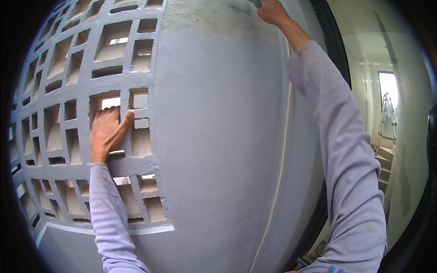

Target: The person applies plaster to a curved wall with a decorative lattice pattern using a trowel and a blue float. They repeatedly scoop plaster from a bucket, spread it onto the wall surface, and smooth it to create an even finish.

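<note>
My left hand (111, 129) grips the edge of an opening in the grey lattice block wall (77, 95), its fingers hooked inside and thumb on the bar at the right. My right hand (273, 12) is raised high at the top, closed on a small bluish thing (255, 2) that is mostly cut off by the frame's edge. Just left of it, the smooth grey wall panel (218, 123) has a rough, patchy strip (209, 16) along its top. A pale cord or line (280, 177) runs vertically down the panel's right side, partly behind my right sleeve.
A dark frame (336, 41) edges an opening at the right. Beyond it are a pale interior wall (405, 150), a bright window, an aluminium ladder (387, 109) and stair steps (383, 168). A ledge (154, 230) runs under the lattice.
</note>
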`<state>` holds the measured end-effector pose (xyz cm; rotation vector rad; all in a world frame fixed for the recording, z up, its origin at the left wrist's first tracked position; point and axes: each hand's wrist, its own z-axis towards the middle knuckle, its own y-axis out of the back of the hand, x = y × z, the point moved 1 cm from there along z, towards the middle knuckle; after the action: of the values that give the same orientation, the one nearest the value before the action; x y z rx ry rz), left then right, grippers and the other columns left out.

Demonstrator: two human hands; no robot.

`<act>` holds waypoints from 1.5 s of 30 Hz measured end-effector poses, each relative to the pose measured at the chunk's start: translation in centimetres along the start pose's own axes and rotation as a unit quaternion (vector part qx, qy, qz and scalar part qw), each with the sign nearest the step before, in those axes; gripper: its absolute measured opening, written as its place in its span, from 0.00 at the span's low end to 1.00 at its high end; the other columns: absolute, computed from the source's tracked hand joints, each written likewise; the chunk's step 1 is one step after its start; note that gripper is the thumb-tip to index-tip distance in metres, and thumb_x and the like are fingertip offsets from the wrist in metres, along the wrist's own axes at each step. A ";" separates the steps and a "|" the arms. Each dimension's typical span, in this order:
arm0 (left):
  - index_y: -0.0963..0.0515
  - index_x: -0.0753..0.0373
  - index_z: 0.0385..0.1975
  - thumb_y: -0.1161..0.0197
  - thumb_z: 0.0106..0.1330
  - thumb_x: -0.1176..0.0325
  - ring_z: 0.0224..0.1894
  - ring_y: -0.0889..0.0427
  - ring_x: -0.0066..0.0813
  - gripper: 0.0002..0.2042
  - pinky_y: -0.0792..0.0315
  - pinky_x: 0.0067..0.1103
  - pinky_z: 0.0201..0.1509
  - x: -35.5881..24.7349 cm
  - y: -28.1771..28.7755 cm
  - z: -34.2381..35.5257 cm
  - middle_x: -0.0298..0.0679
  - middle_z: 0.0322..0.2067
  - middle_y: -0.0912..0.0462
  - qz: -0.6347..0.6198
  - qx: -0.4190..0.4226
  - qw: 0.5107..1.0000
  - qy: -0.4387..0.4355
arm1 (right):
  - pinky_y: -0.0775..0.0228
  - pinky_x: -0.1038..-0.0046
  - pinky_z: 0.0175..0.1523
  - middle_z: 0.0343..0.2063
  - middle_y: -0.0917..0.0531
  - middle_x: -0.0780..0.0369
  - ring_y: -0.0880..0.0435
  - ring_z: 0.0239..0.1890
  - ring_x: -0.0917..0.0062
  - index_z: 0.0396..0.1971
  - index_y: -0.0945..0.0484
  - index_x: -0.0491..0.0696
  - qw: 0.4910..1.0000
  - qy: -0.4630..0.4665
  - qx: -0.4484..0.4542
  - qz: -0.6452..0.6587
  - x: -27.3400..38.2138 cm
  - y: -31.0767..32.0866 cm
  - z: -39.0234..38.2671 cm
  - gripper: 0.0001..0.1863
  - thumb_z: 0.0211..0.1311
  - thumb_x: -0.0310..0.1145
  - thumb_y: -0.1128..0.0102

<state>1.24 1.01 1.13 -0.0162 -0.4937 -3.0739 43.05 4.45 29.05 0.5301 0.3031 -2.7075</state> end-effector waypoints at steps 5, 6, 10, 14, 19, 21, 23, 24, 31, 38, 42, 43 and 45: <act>0.24 0.69 0.34 0.76 0.56 0.23 0.41 0.27 0.46 0.48 0.38 0.37 0.56 0.6 0.7 0.1 0.51 0.33 0.23 0.009 0.022 1.000 0.010 | 0.28 0.68 0.46 0.38 0.18 0.50 0.20 0.39 0.58 0.50 0.22 0.55 0.994 0.016 0.104 -0.015 3.9 -1.1 -4.4 0.22 0.54 0.23 0.47; 0.24 0.69 0.34 0.75 0.56 0.23 0.42 0.27 0.46 0.48 0.38 0.37 0.56 0.5 0.6 0.1 0.51 0.33 0.23 0.010 0.023 1.000 0.010 | 0.29 0.68 0.46 0.38 0.18 0.51 0.20 0.39 0.58 0.50 0.22 0.56 0.990 0.011 0.137 -0.007 5.1 0.0 -6.8 0.22 0.55 0.23 0.47; 0.24 0.68 0.35 0.74 0.58 0.25 0.43 0.27 0.48 0.46 0.39 0.37 0.56 0.3 0.8 -0.4 0.52 0.34 0.23 0.018 0.008 1.000 0.011 | 0.30 0.67 0.48 0.39 0.18 0.51 0.19 0.41 0.58 0.49 0.22 0.49 0.974 0.013 0.195 0.115 5.0 4.6 -11.8 0.19 0.56 0.26 0.46; 0.25 0.68 0.35 0.73 0.60 0.27 0.44 0.28 0.52 0.44 0.39 0.39 0.55 -0.9 0.8 -0.3 0.53 0.35 0.23 0.008 -0.008 1.000 0.006 | 0.30 0.65 0.49 0.39 0.18 0.50 0.19 0.42 0.58 0.50 0.24 0.45 0.998 -0.051 -0.014 0.039 -0.4 3.5 -8.4 0.18 0.58 0.28 0.47; 0.26 0.69 0.34 0.73 0.60 0.27 0.43 0.28 0.52 0.44 0.38 0.39 0.54 0.0 0.7 -0.2 0.53 0.34 0.24 0.016 0.001 1.000 0.000 | 0.30 0.64 0.50 0.40 0.19 0.48 0.20 0.42 0.56 0.54 0.26 0.50 0.994 -0.106 -0.021 -0.023 -4.1 -3.0 -4.2 0.23 0.56 0.26 0.50; 0.26 0.69 0.33 0.73 0.60 0.27 0.42 0.28 0.52 0.44 0.38 0.39 0.53 0.1 0.4 -0.1 0.54 0.33 0.24 0.016 0.006 1.000 -0.005 | 0.30 0.64 0.50 0.40 0.19 0.49 0.20 0.43 0.57 0.52 0.24 0.50 0.995 -0.083 -0.022 -0.041 -4.4 -4.6 -4.3 0.22 0.54 0.26 0.50; 0.26 0.69 0.33 0.73 0.60 0.27 0.41 0.28 0.53 0.44 0.38 0.39 0.53 -0.3 0.1 0.0 0.54 0.33 0.24 0.005 0.015 1.000 -0.002 | 0.30 0.64 0.50 0.40 0.19 0.50 0.21 0.45 0.59 0.46 0.20 0.48 0.997 -0.033 -0.059 -0.025 -5.2 -5.6 -4.9 0.19 0.51 0.26 0.48; 0.26 0.69 0.33 0.72 0.60 0.27 0.41 0.28 0.53 0.44 0.38 0.39 0.53 -0.2 0.2 0.1 0.54 0.33 0.25 0.005 0.020 1.000 -0.003 | 0.30 0.63 0.50 0.40 0.19 0.50 0.21 0.44 0.58 0.47 0.21 0.49 0.999 -0.027 -0.016 -0.032 -4.7 -4.9 -5.8 0.20 0.53 0.27 0.49; 0.23 0.68 0.33 0.73 0.55 0.22 0.40 0.26 0.47 0.48 0.37 0.38 0.54 0.6 1.2 -0.2 0.51 0.32 0.23 0.003 -0.010 1.000 0.012 | 0.31 0.65 0.46 0.37 0.18 0.51 0.20 0.39 0.57 0.45 0.21 0.47 0.995 -0.040 0.089 0.015 -0.6 5.4 -10.2 0.16 0.56 0.30 0.46; 0.24 0.69 0.33 0.72 0.55 0.22 0.40 0.26 0.47 0.48 0.36 0.38 0.52 0.0 0.1 0.1 0.51 0.32 0.23 -0.003 0.005 1.000 0.002 | 0.30 0.57 0.44 0.33 0.19 0.46 0.20 0.41 0.53 0.36 0.20 0.45 0.995 -0.078 -0.046 -0.046 -8.5 -1.5 -2.1 0.13 0.51 0.27 0.49; 0.23 0.68 0.33 0.71 0.55 0.22 0.41 0.26 0.47 0.47 0.36 0.38 0.53 0.5 1.0 -0.2 0.52 0.32 0.23 0.011 -0.010 1.000 0.012 | 0.29 0.58 0.45 0.34 0.19 0.48 0.20 0.42 0.54 0.34 0.19 0.46 0.995 -0.069 -0.047 -0.054 -7.3 -3.6 0.5 0.12 0.50 0.27 0.49; 0.23 0.68 0.33 0.71 0.54 0.22 0.41 0.26 0.47 0.48 0.36 0.38 0.53 0.5 0.5 -0.2 0.51 0.32 0.23 0.012 -0.010 1.000 0.016 | 0.29 0.58 0.45 0.34 0.18 0.48 0.20 0.42 0.54 0.34 0.19 0.46 0.994 -0.051 -0.074 -0.057 -8.5 -3.9 1.1 0.12 0.50 0.27 0.48; 0.23 0.67 0.33 0.72 0.53 0.21 0.41 0.26 0.46 0.48 0.36 0.38 0.54 0.6 0.5 -0.4 0.51 0.31 0.23 0.015 -0.010 0.999 0.026 | 0.29 0.59 0.46 0.34 0.18 0.48 0.20 0.41 0.55 0.34 0.19 0.45 0.993 -0.030 -0.074 -0.090 -10.8 -5.1 2.2 0.12 0.49 0.28 0.47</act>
<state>0.63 0.43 0.94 0.0562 -0.4572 -3.0403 49.68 11.87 36.08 0.3946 0.5564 -2.8377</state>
